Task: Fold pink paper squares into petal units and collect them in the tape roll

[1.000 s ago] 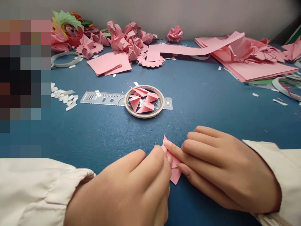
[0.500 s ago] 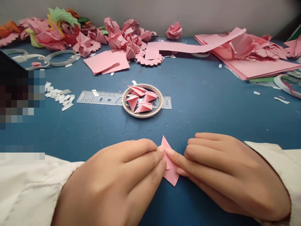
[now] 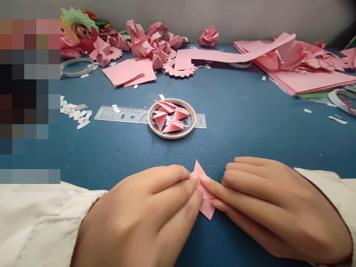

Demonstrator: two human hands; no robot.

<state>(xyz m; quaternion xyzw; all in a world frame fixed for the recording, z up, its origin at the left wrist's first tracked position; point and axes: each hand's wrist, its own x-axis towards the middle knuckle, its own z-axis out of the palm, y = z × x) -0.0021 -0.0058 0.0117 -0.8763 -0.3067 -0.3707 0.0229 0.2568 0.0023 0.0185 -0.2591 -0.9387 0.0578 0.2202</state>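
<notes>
A small folded pink paper [image 3: 208,209] with a pointed top lies on the blue table between my hands. My left hand [image 3: 144,211] pinches its left side, fingers pressed together and covering part of it. From the right, my right hand [image 3: 267,200] has its index fingertip on the upper part and its thumb at the lower right edge, the other fingers curled. Beyond them, a tape roll [image 3: 151,128] lies flat over a clear stencil ruler [image 3: 111,115], with several folded pink pieces [image 3: 174,126] inside its ring.
Crumpled and folded pink paper [image 3: 139,44] is heaped along the back. A pink strip [image 3: 217,56] reaches toward stacked pink sheets [image 3: 303,81] at the back right. White scraps [image 3: 73,111] lie at the left. Another tape roll [image 3: 338,100] is at the right edge.
The whole view has shifted slightly, so everything appears a little further right. Both hands keep nearly the same hold on the pink paper.
</notes>
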